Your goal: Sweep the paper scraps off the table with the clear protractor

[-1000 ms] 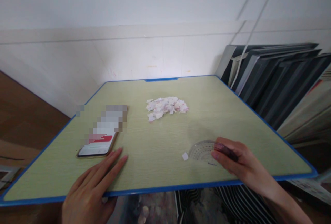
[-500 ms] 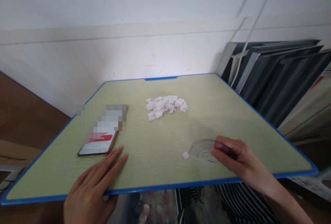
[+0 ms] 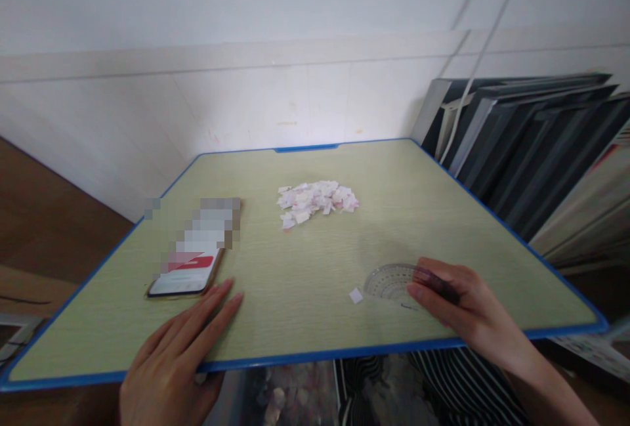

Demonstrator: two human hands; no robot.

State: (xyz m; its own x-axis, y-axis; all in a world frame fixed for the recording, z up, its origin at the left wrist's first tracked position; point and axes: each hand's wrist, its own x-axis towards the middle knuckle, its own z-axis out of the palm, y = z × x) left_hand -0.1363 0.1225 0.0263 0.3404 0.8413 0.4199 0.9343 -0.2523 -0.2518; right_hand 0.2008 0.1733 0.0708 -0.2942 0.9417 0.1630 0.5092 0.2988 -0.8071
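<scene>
Between the thumb and fingers of my right hand point(image 3: 455, 298) is a clear plastic protractor point(image 3: 388, 281), held low over the tabletop with its curved edge pointing left. Whether it touches the table I cannot tell. Just left of the protractor lies a single small white paper scrap point(image 3: 356, 295). Farther back, a loose pile of torn white paper scraps point(image 3: 317, 199) rests near the middle of the table. My left hand point(image 3: 177, 340) lies over the table's front edge, fingers stretched out and holding nothing. Its fingertips are close to a phone point(image 3: 187, 278).
The light green tabletop point(image 3: 275, 308) has a blue rim and stands against a white wall. Flat dark panels point(image 3: 531, 137) lean beyond its right side, with a white cable point(image 3: 460, 107) hanging before them. Striped cloth point(image 3: 443, 380) shows below the front edge.
My right hand and the protractor have moved slightly to the right, leaving a little more room beside the single paper scrap. My left hand and the pile have stayed in place.
</scene>
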